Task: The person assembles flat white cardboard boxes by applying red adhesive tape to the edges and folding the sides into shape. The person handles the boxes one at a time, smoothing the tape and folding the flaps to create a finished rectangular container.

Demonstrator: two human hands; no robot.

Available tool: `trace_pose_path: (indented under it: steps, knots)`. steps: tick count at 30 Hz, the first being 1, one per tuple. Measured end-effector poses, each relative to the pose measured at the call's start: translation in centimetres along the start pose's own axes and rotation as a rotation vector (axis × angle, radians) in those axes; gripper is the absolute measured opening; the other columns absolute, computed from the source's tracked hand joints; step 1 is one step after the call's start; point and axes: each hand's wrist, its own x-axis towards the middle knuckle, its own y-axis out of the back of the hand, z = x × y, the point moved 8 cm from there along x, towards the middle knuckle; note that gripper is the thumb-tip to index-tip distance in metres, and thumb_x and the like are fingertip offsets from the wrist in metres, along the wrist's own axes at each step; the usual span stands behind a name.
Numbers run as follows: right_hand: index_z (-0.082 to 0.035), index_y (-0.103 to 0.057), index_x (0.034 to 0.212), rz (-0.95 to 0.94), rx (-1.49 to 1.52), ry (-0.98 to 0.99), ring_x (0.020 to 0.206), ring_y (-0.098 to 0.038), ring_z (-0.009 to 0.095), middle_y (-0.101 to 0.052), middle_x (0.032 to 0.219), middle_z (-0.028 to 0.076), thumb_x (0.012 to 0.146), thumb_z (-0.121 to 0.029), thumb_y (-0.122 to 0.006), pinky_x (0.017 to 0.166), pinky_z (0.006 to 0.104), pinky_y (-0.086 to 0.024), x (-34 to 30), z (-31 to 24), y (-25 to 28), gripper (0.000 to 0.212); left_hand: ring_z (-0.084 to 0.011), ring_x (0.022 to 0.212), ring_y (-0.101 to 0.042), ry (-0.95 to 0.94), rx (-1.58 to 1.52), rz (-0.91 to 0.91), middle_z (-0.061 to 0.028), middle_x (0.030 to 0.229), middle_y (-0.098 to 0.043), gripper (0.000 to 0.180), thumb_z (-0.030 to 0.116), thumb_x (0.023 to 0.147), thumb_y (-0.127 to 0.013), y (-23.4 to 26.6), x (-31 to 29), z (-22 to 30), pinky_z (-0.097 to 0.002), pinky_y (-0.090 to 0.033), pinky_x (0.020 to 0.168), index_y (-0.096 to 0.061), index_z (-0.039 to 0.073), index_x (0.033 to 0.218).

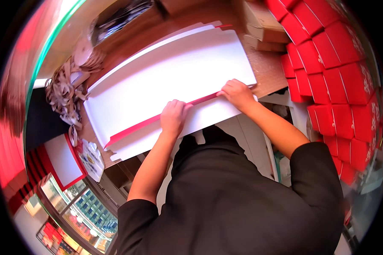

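Observation:
A large white cardboard sheet [174,72] lies across the table in front of me, with other sheets showing under its far edge. Along its near side a long flap is folded up, showing a red strip [140,126]. My left hand [173,117] grips this folded edge near its middle, fingers curled over it. Farther right, my right hand [238,94] closes on the same edge near the right end, thumb and fingers pressed together. White card sticks out past the fold toward my body.
Red boxes [327,76] are stacked high on the right. Brown cartons [264,27] stand at the table's back right. A tangle of beige ribbon [68,89] hangs at the left, near a red-edged white panel [64,159] and a plastic bag [90,159].

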Motion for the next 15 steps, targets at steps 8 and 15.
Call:
trace_pose_path:
  steps: [8, 15]
  knots:
    - [-0.006, -0.058, 0.077, -0.074, -0.04, -0.01, 0.079, -0.055, 0.03, -0.055, 0.078, 0.01, 0.077, -0.021, -0.07, 0.07, 0.0401, -0.046, -0.5, -0.5, 0.3, 0.019, -0.0333, 0.09, -0.056, 0.241, 0.337, 0.021, -0.0136, 0.093, -0.059, 0.021, 0.01, 0.074, -0.068, 14.5, -14.8, -19.2, -0.0439, -0.046, 0.077, -0.058, 0.005, 0.091]
    - [-0.008, -0.058, 0.096, -0.107, 0.056, 0.127, 0.095, -0.055, 0.031, -0.057, 0.1, 0.011, 0.076, -0.014, -0.068, 0.082, 0.0424, -0.044, 2.6, -14.7, -5.5, 0.023, -0.034, 0.096, -0.057, 0.175, 0.174, 0.044, -0.0148, 0.099, -0.06, 0.025, 0.008, 0.075, -0.068, 15.2, -16.9, -19.9, -0.0417, -0.047, 0.082, -0.057, 0.002, 0.096]
